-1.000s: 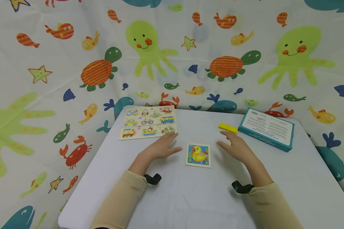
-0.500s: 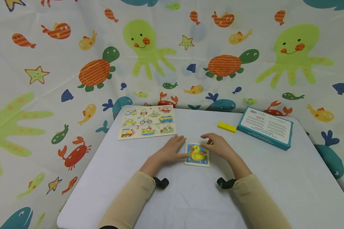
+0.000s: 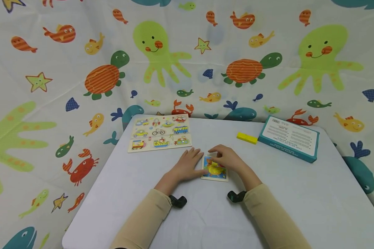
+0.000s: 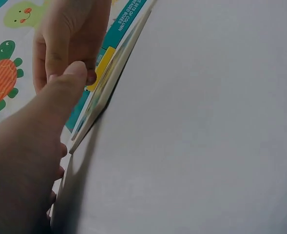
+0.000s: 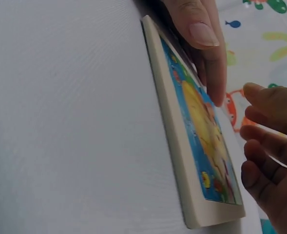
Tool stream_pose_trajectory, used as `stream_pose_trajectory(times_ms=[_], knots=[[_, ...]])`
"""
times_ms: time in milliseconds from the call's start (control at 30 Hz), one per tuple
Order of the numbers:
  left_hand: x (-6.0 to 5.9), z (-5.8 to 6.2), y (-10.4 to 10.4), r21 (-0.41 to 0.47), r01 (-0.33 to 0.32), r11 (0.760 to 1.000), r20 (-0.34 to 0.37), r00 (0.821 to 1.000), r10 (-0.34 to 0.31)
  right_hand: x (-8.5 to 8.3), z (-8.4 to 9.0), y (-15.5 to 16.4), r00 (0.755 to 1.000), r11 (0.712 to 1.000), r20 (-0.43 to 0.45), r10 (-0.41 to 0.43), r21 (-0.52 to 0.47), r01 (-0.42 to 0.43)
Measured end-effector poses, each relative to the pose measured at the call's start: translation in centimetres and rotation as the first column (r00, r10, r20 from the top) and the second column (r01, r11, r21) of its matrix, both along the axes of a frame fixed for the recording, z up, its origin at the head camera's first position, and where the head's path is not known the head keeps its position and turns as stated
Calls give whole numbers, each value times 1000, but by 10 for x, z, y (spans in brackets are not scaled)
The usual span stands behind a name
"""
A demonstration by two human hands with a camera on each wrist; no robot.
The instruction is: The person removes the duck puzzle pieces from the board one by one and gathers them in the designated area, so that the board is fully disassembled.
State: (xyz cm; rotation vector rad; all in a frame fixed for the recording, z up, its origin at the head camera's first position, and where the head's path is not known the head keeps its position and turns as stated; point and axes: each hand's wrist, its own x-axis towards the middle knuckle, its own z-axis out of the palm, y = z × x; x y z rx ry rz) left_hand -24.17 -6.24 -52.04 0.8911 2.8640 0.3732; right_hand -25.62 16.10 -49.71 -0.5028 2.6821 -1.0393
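So, fingers first: the left hand (image 3: 185, 166) has its fingers stretched out and loosely spread, with only the thumb reaching over the left edge of the duck puzzle (image 3: 216, 174). Nothing is gripped there; we can't tell if the thumb really presses or just rests, but our guess is it's placed so the board wouldn't slide.

The right hand (image 3: 227, 159) is more bent. Its fingers curve loosely above the far part of the picture, and from the right wrist we see bare fingertips with a gap to the board, so they hold nothing. They cover some of the duck, and our read is that coming in from above leaves the pieces within reach.

The puzzle itself lies flat on the table (image 3: 205, 221) between and under the two hands, probably so both sets of fingers can get at it.

Further out, just past the left fingertips, we've got the vehicle board (image 3: 149, 146), also flat. Beyond the right knuckles, off to their right, there's a yellow block (image 3: 247, 138), and right next to it a teal box (image 3: 288, 140). Looks to us like they're parked there to leave elbow room. Farthest from the fingers hangs a sea-animal cloth (image 3: 218, 58).
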Motion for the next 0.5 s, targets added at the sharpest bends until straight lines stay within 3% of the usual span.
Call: stream_pose_trajectory(times_ms=[500], knots=[[-1, -7, 2, -42, -3, 999, -89, 996, -1, -2, -13, -7, 1000, 1000, 1, 1, 23, -1]])
